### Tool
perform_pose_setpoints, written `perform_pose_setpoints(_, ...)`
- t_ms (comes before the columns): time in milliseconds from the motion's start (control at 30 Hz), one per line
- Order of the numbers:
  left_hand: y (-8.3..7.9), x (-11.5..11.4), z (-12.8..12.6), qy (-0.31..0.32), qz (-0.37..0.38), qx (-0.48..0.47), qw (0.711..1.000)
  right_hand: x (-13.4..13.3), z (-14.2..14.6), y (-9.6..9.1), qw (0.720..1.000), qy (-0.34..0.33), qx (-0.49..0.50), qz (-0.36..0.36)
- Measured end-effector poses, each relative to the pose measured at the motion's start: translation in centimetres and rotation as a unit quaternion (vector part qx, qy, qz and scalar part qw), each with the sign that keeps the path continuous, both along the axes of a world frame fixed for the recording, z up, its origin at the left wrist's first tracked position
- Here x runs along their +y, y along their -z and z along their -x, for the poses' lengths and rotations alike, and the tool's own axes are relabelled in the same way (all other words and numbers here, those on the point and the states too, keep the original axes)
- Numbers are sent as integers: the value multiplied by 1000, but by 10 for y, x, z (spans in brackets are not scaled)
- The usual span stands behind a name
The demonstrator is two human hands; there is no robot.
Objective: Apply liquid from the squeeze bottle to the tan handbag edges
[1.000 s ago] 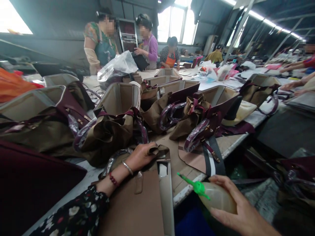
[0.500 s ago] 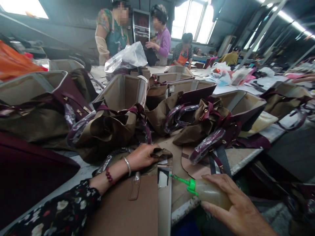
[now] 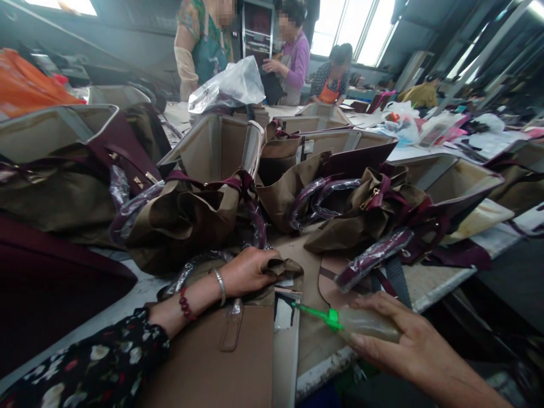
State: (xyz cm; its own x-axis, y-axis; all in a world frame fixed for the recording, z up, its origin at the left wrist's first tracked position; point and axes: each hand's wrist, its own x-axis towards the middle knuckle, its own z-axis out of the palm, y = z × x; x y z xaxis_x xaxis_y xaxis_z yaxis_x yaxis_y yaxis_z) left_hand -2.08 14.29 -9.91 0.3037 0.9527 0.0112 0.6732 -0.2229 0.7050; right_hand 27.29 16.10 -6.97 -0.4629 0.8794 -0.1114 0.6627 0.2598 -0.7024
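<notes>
My left hand [image 3: 249, 273] is closed on the brown lining fabric [image 3: 289, 267] at the upper end of a tan handbag [image 3: 212, 362]. A plastic-covered strap tab [image 3: 232, 331] lies on that bag's face. At its right side a pale inner edge [image 3: 284, 340] shows, with a white patch [image 3: 283, 314] on dark material. In my right hand [image 3: 395, 334] is a cloudy squeeze bottle [image 3: 368, 324] with a green nozzle, held almost level. Its nozzle tip points left and is close to the white patch; whether it touches, I cannot tell.
Several maroon handbags [image 3: 374, 218] with brown linings and plastic-wrapped handles crowd the table beyond my hands. A dark maroon panel [image 3: 55, 294] stands at left. The table edge [image 3: 327, 368] runs diagonally at right. Several people [image 3: 293, 62] are at the far side, near a clear plastic bag [image 3: 229, 85].
The bottle has tipped closer to level, its nozzle tip staying near the white patch. My left hand keeps its hold on the lining. The camera view has shifted slightly.
</notes>
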Motion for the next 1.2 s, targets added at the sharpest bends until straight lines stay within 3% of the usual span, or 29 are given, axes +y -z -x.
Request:
perform_pose_setpoints(200,0,0,0,1,-4,5,1000,3,-1,4,991,-34,59,113)
perform_pose_setpoints(300,1,1,0,1,-5,5,1000,7,2,2,992,-10,78,102)
perform_pose_setpoints(400,2,1,0,3,-7,2,1000,11,3,1,993,4,60,98)
perform_pose_setpoints(600,5,1,1,6,-15,-5,1000,15,-4,-1,972,-56,4,228)
perform_pose_setpoints(800,6,0,2,9,-34,-15,999,19,-1,-4,984,-47,-34,171)
perform_pose_setpoints(1000,8,0,1,10,-39,-21,999,11,-8,-5,949,-86,-3,303)
perform_pose_setpoints(1200,7,1,1,9,-33,-14,999,24,-4,4,973,-36,-13,226)
